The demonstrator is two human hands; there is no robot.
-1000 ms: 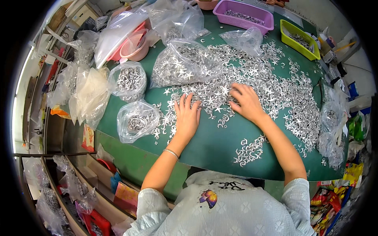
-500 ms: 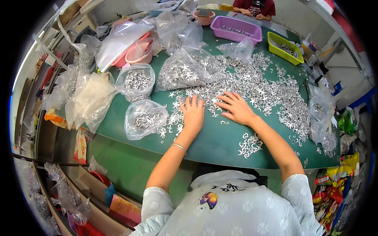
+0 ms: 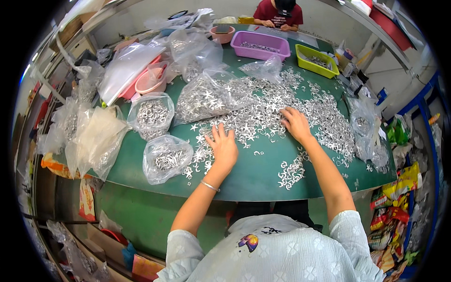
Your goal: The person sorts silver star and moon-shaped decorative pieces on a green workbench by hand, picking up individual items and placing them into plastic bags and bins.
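Observation:
A spread of small silver metal pieces (image 3: pixel 277 101), stars and crescents among them, covers much of the green table (image 3: pixel 225 181). My left hand (image 3: pixel 223 146) rests at the near edge of this spread with fingers apart, touching some pieces and holding none that I can see. Farther right, my right hand (image 3: pixel 297 124) reaches into the spread, its fingers loosely bent over the pieces and a gap by the thumb. A clear plastic bag of the same pieces (image 3: pixel 206 96) lies just beyond my left hand. Between my forearms and to the right sits a small separate heap of crescents (image 3: pixel 292 174).
Two open bags of pieces (image 3: pixel 167 160) (image 3: pixel 151 115) stand on the left. A purple basin (image 3: pixel 260 40) and a yellow-green basket (image 3: pixel 317 61) are at the back. Another person (image 3: pixel 278 16) sits across the table. Bagged pieces (image 3: pixel 366 127) line the right edge.
My right hand has moved right and away from my left, into the thicker pieces. My left hand stays near the front edge of the spread. The view has shifted slightly.

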